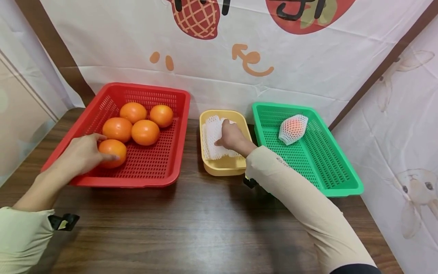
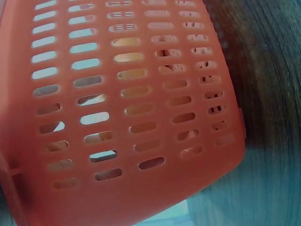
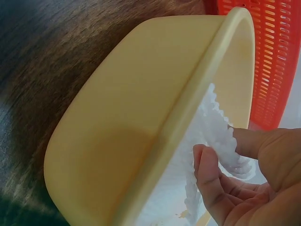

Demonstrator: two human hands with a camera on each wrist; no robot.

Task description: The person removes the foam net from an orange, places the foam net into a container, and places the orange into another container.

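Note:
In the head view, my left hand [image 1: 80, 155] grips an orange [image 1: 115, 150] at the near left of the red basket [image 1: 150, 169], fingers over its far side and thumb along the near one. Several more oranges [image 1: 145, 132] lie just beyond it. My right hand [image 1: 233, 137] reaches into the yellow tub [image 1: 224, 168], which holds white foam net sleeves [image 1: 213, 137]. Seen from the right wrist, thumb and fingers pinch one foam net sleeve [image 3: 217, 134] near the tub's rim. The left wrist view shows only the basket's slotted wall [image 2: 155, 113], with the hand hidden.
To the right stands a green basket [image 1: 328, 167] with one fruit in a white foam net [image 1: 293, 129]. All three containers sit on a dark wooden table [image 1: 191, 224]. A printed white cloth [image 1: 219, 83] hangs close behind them. My right forearm crosses the green basket's left near side.

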